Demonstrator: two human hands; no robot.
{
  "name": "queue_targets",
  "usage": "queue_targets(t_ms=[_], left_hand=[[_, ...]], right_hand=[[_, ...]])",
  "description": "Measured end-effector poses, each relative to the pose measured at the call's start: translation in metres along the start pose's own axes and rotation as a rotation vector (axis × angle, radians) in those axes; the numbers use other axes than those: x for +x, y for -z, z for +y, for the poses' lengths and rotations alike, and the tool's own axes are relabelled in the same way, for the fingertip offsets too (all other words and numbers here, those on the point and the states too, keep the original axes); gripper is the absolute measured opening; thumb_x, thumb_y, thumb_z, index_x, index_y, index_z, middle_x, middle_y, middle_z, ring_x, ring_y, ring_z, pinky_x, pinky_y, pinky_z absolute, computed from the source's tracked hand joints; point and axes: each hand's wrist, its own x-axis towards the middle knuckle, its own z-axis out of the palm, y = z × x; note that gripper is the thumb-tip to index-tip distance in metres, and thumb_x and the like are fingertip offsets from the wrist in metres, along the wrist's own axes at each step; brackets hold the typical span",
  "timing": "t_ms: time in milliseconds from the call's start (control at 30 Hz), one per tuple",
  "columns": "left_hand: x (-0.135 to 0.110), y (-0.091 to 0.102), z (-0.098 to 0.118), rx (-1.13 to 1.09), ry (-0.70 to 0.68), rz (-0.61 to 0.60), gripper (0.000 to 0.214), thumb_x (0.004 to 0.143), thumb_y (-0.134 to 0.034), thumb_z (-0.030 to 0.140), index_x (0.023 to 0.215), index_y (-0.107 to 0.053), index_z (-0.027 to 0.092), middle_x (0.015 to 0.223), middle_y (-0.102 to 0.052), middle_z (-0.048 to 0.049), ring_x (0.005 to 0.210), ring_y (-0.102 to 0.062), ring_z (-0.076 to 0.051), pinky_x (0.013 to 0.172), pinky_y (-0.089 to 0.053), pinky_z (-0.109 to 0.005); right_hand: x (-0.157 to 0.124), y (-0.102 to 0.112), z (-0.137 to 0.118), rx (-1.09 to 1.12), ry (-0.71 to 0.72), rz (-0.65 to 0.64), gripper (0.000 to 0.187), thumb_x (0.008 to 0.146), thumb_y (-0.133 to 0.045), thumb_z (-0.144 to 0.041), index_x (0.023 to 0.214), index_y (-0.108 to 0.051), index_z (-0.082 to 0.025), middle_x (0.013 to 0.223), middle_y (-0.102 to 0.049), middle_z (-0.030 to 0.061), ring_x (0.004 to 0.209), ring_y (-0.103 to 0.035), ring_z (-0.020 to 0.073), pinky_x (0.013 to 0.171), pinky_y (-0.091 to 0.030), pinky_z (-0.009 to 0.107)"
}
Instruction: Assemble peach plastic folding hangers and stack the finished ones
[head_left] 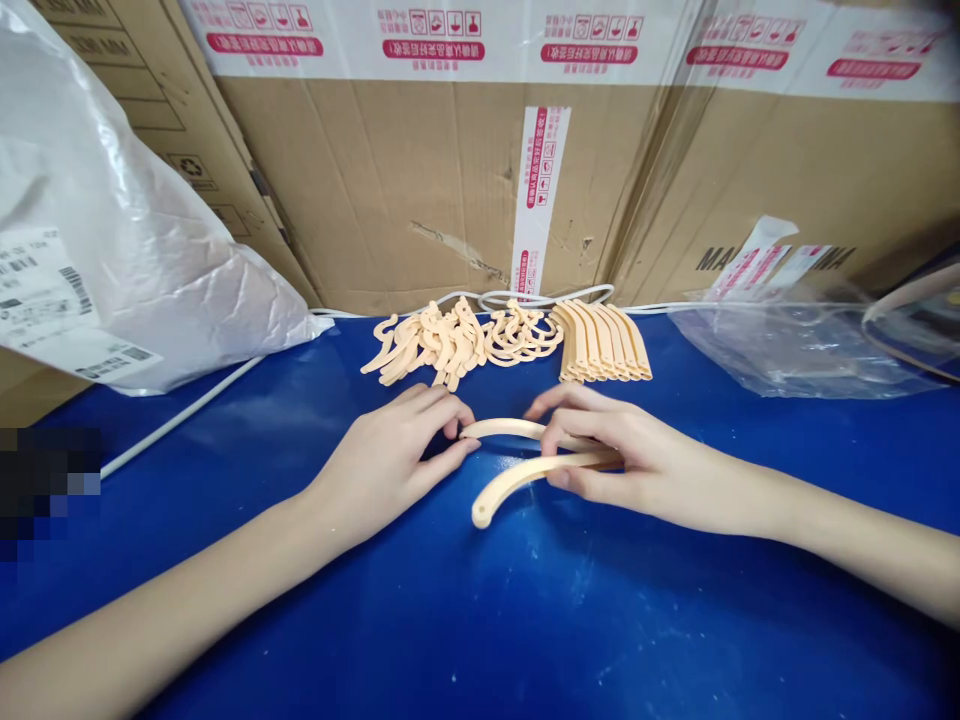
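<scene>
Two cream, curved plastic strips lie low over the blue table top [480, 620]. My left hand [397, 455] pinches the left end of the upper curved strip [501, 429]. My right hand [622, 455] grips the right ends of both strips, the lower curved strip [514, 485] bending down to a rounded tip near the table. Behind the hands sit a heap of small cream hook-shaped parts [457, 340] and a neat row of stacked curved strips [604, 340].
Large cardboard boxes [420, 190] with red-printed tape wall off the back. A white plastic bag [112, 240] with labels lies at the left, a clear plastic bag [795, 335] at the right. A white cable [180, 415] runs across the table's left side.
</scene>
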Motion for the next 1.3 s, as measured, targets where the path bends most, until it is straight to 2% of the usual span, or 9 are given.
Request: queue_targets(t_ms=[100, 200, 367, 567, 667, 800, 933, 1133, 1300], left_hand=[[-0.001, 0.0, 0.004, 0.072, -0.03, 0.028, 0.017, 0.093, -0.05, 0.033, 0.091, -0.063, 0.022, 0.085, -0.062, -0.0001, 0.082, -0.056, -0.017, 0.067, -0.042, -0.027], [-0.003, 0.0, 0.006, 0.12, -0.043, 0.064, 0.017, 0.092, -0.052, 0.032, 0.092, -0.066, 0.023, 0.085, -0.064, 0.0001, 0.083, -0.058, -0.017, 0.068, -0.043, -0.027], [-0.005, 0.001, 0.007, 0.163, -0.056, 0.086, 0.021, 0.094, -0.052, 0.036, 0.093, -0.069, 0.024, 0.084, -0.066, 0.001, 0.081, -0.059, -0.016, 0.068, -0.043, -0.027], [-0.006, 0.001, 0.007, 0.165, -0.007, 0.107, 0.029, 0.09, -0.057, 0.045, 0.076, -0.063, 0.021, 0.074, -0.06, 0.0021, 0.075, -0.057, -0.015, 0.06, -0.039, -0.026], [-0.005, 0.0, 0.007, 0.155, 0.035, 0.138, 0.027, 0.087, -0.062, 0.047, 0.087, -0.062, 0.02, 0.083, -0.062, 0.0004, 0.08, -0.059, -0.017, 0.064, -0.043, -0.027], [-0.004, -0.001, 0.005, 0.117, -0.039, 0.1, 0.033, 0.089, -0.059, 0.046, 0.111, -0.059, 0.022, 0.107, -0.063, -0.0025, 0.1, -0.058, -0.021, 0.084, -0.047, -0.033], [-0.002, 0.0, 0.005, 0.114, -0.094, 0.022, 0.022, 0.095, -0.051, 0.037, 0.109, -0.062, 0.023, 0.105, -0.065, -0.0013, 0.098, -0.058, -0.02, 0.085, -0.047, -0.034], [-0.002, -0.001, 0.007, 0.115, -0.059, 0.055, 0.019, 0.092, -0.054, 0.031, 0.106, -0.064, 0.022, 0.103, -0.066, -0.0017, 0.097, -0.058, -0.021, 0.083, -0.048, -0.035], [-0.003, 0.0, 0.007, 0.108, -0.049, 0.068, 0.018, 0.091, -0.055, 0.03, 0.105, -0.063, 0.022, 0.102, -0.066, -0.0007, 0.096, -0.059, -0.02, 0.082, -0.049, -0.035]], right_hand=[[0.002, 0.0, 0.007, -0.057, -0.002, 0.256, 0.014, 0.09, -0.056, -0.033, 0.091, -0.061, -0.021, 0.114, -0.057, 0.0066, 0.098, -0.057, 0.0182, 0.078, -0.047, 0.029], [0.004, -0.002, 0.015, -0.125, -0.084, 0.401, 0.018, 0.09, -0.056, -0.037, 0.09, -0.061, -0.02, 0.089, -0.064, 0.0038, 0.079, -0.058, 0.0164, 0.069, -0.046, 0.029], [0.006, -0.008, 0.023, -0.216, -0.141, 0.325, 0.022, 0.09, -0.056, -0.04, 0.093, -0.066, -0.021, 0.089, -0.067, 0.0046, 0.077, -0.061, 0.0173, 0.065, -0.046, 0.029], [0.005, -0.011, 0.023, -0.291, -0.02, 0.235, 0.028, 0.094, -0.051, -0.041, 0.107, -0.067, -0.022, 0.102, -0.065, 0.0066, 0.091, -0.061, 0.0191, 0.079, -0.049, 0.034], [0.004, -0.012, 0.022, -0.353, 0.026, 0.224, 0.034, 0.093, -0.051, -0.043, 0.114, -0.065, -0.02, 0.107, -0.064, 0.008, 0.097, -0.06, 0.0205, 0.086, -0.049, 0.037], [0.003, -0.013, 0.022, -0.412, 0.072, 0.213, 0.036, 0.091, -0.055, -0.042, 0.117, -0.063, -0.019, 0.107, -0.062, 0.009, 0.097, -0.06, 0.0214, 0.086, -0.05, 0.038], [0.004, -0.013, 0.021, -0.426, 0.039, 0.229, 0.03, 0.092, -0.053, -0.04, 0.111, -0.063, -0.019, 0.105, -0.063, 0.0092, 0.096, -0.061, 0.0217, 0.084, -0.051, 0.038], [0.004, -0.013, 0.019, -0.459, 0.002, 0.21, 0.028, 0.089, -0.053, -0.028, 0.113, -0.062, -0.017, 0.107, -0.061, 0.0097, 0.098, -0.06, 0.0225, 0.088, -0.05, 0.04], [0.004, -0.014, 0.02, -0.48, 0.022, 0.213, 0.026, 0.091, -0.05, -0.028, 0.11, -0.063, -0.015, 0.104, -0.061, 0.0092, 0.096, -0.06, 0.0215, 0.087, -0.051, 0.039]])
